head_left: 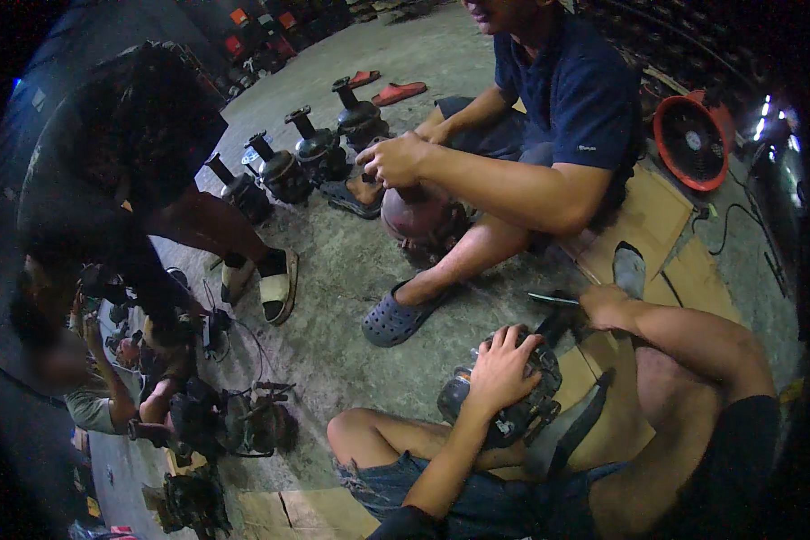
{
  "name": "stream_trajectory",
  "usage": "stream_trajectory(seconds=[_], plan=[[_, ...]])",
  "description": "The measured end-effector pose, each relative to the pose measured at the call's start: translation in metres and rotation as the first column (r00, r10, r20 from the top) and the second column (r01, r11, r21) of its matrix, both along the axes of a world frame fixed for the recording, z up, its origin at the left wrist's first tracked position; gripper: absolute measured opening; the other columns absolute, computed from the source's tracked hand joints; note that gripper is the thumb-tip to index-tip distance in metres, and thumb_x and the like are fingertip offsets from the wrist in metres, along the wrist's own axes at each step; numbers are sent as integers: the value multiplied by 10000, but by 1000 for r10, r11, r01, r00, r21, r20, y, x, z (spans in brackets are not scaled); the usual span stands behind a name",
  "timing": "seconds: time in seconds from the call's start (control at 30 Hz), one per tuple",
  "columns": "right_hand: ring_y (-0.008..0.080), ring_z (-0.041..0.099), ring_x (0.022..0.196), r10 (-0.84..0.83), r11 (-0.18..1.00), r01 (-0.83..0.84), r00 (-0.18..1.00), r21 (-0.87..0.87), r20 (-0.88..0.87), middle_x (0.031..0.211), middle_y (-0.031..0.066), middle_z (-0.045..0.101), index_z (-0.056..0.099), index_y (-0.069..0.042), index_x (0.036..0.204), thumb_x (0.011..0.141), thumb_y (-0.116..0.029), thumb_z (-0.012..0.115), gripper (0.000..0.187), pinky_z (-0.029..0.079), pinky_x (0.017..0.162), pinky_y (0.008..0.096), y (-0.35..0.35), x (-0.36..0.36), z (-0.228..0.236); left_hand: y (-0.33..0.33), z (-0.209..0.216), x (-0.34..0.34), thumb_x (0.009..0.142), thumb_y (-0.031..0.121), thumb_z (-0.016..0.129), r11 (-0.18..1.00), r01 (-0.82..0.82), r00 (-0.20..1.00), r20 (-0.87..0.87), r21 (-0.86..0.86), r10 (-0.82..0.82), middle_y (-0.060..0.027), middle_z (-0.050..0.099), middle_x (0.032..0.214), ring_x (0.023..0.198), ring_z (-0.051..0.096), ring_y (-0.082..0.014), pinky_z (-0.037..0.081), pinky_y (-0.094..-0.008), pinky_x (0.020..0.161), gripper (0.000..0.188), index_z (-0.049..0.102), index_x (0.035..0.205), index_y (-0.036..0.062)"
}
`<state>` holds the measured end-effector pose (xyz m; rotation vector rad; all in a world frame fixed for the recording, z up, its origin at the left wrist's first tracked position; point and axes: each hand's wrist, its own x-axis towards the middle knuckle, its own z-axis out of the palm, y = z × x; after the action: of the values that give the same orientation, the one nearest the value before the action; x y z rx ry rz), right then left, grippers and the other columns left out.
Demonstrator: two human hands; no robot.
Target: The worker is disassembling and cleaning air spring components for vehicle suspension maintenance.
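A dark, rounded metal gear housing (454, 391) stands between my bent legs, its edges lost in shadow. My left hand (506, 371) lies across its top with the fingers spread. To the right, my right hand (606, 308) is closed on a thin flat tool with a pale edge (553, 299); its exact kind is unclear. The tool is apart from the housing. Under the right hand there is a dark shape too dim to name. A long black strip (583, 423) lies beside the housing on cardboard (616, 405).
Opposite me a seated person (558, 117) handles a reddish housing (414, 220). Several necked housings (317, 148) stand in a row behind. At left are a bending person (108, 171), another low down, and more metal parts (252, 418). A red fan (691, 141) stands at right.
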<state>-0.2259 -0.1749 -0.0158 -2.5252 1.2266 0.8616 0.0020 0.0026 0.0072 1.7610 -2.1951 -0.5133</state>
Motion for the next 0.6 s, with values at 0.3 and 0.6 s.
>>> stream_trajectory(seconds=[0.3,0.6], plan=[[409,738,955,-62,995,66,997,-71,53,1007,225,746,759,-19,1031,761,-143,731,299,602,814,506,3,-2,-10,0,0,1,782,304,740,1000,1,1000,-17,-15,-1,-145,529,1395,1340,478,-365,443,-518,1030,659,547,1398,168],[394,736,976,-63,996,67,996,-63,59,1036,212,747,754,-27,1042,812,-158,702,270,599,815,500,1,-4,-13,1,-1,1,775,315,770,1000,-5,1000,-16,-9,5,-151,530,1395,1348,473,-369,437,-519,1036,675,551,1397,172]])
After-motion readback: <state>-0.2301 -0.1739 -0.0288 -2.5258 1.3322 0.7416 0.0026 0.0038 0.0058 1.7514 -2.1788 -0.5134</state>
